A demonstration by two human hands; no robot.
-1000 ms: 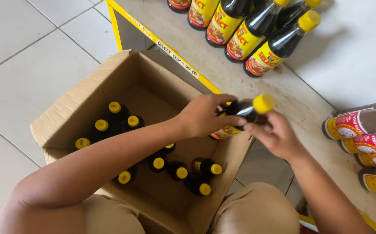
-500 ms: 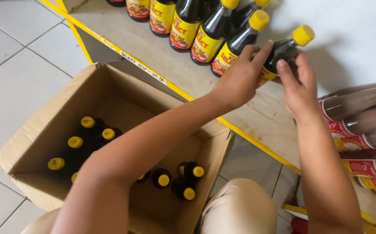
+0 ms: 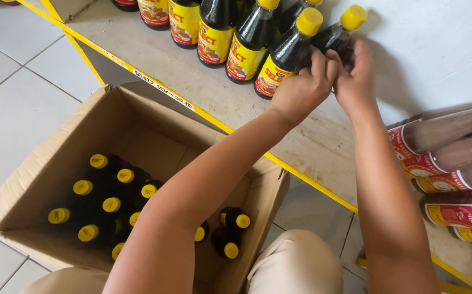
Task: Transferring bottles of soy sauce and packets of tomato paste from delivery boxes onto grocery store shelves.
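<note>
At the lower left of the frame, an open cardboard box (image 3: 40, 179) sits on the tiled floor (image 3: 13, 71), holding upright dark bottles with yellow caps (image 3: 110, 204). Above it, at upper centre, a row of matching shelved bottles (image 3: 217, 32) stands on a pale shelf (image 3: 154, 60) edged with a yellow strip (image 3: 236, 133). Right of centre, the left hand (image 3: 301, 90) and right hand (image 3: 355, 81) meet around one dark sauce bottle (image 3: 336, 35), which stands at the right end of that row, just beside its neighbour. The fingers of both hands are curled and pressed against the bottle's body below the shoulder; the hands hide most of it, so whether its base rests on the shelf cannot be told. At the far right, brown bottles with red labels (image 3: 453, 136) lie on their sides.

Handling judgement: the bottle appears full, hence fairly heavy for its size, rigid and smooth-walled; whether glass or plastic cannot be told. A grasp around the labelled body seems more secure than one at the narrow neck or cap.
</note>
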